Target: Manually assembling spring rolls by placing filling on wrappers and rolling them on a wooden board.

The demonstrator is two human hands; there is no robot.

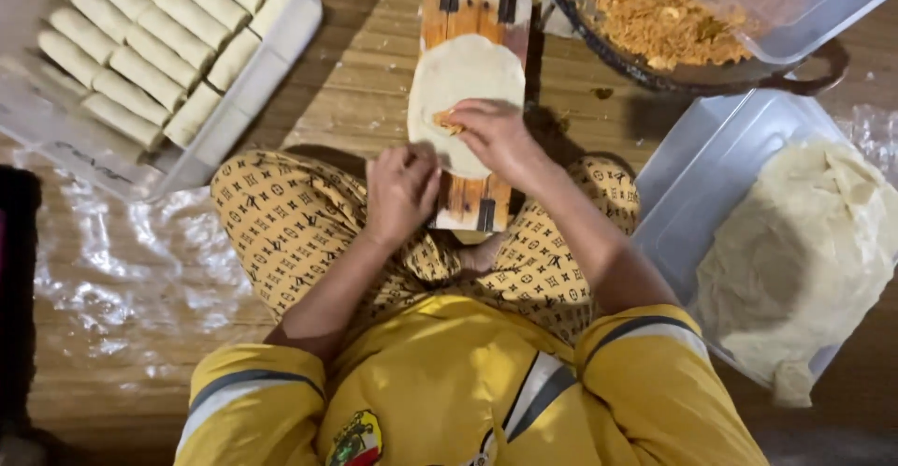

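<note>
Head camera looks steeply down, close over lap.

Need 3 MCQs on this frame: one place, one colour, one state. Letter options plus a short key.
1. Where is the tray of finished rolls?
A. upper left
B. lower right
C. on the board

2. What colour is the filling in the pan?
A. green
B. orange-brown
C. white

3. How is the wrapper on the wooden board?
A. fully rolled
B. lying flat, filling being set on it
C. torn in two

Key: 1 A, rolls sit in rows at upper left. 2 B, shredded orange-brown heap. 3 B, the right hand presses filling on the flat sheet; the left hand holds its near edge.
</note>
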